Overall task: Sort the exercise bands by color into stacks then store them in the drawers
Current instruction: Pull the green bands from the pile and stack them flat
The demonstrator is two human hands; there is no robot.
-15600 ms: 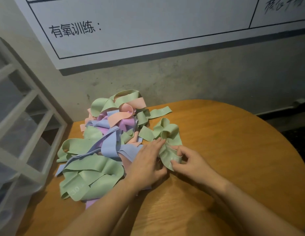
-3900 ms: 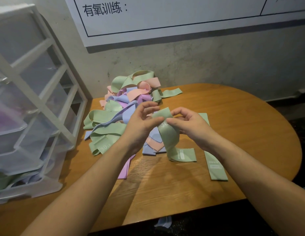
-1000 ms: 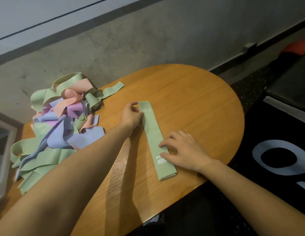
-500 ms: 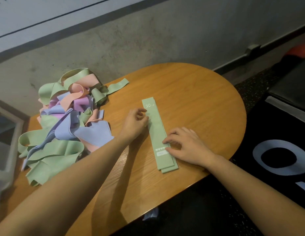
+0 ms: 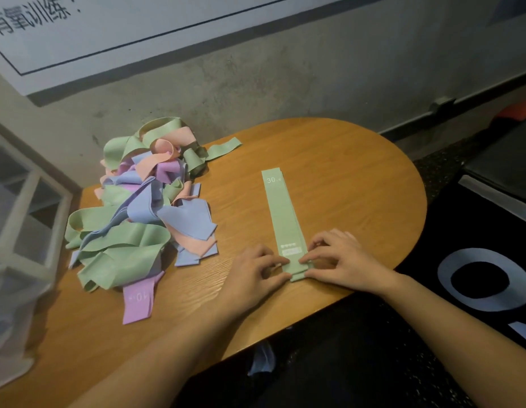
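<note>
A flat stack of green bands (image 5: 281, 213) lies lengthwise on the wooden table (image 5: 344, 178), the top one marked "30". My left hand (image 5: 256, 267) and my right hand (image 5: 341, 260) pinch the stack's near end from either side, fingertips on the bands. To the left sits a tangled pile of green, blue, pink and purple bands (image 5: 138, 207). A purple band marked "10" (image 5: 138, 298) sticks out of the pile's near side. The white drawer unit (image 5: 17, 225) stands at the far left.
A grey wall with a white poster (image 5: 109, 22) runs behind the table. A blue band (image 5: 263, 359) lies on the dark floor below the table's near edge. A black mat with white lettering (image 5: 485, 278) is at the right.
My left hand slid from the stack's far end down to its near end beside my right hand. The green bands now lie squared on top of each other.
</note>
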